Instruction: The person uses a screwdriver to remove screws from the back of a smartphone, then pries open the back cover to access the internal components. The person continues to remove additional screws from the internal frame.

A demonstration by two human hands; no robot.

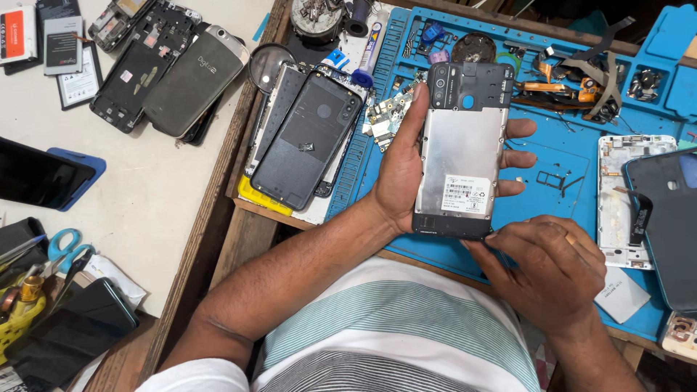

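opened phone (460, 149) in left hand (404, 174), loose parts (573, 83) behind (blue mat (552, 156)).

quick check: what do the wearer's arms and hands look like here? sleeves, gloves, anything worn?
Both arms are bare from the upper arm down. No gloves, watch or bands show on the left hand or the right hand. Whether a ring is worn cannot be told. A short white sleeve shows at the left shoulder, part of a shirt with pale green and grey horizontal stripes. No cables or markings.
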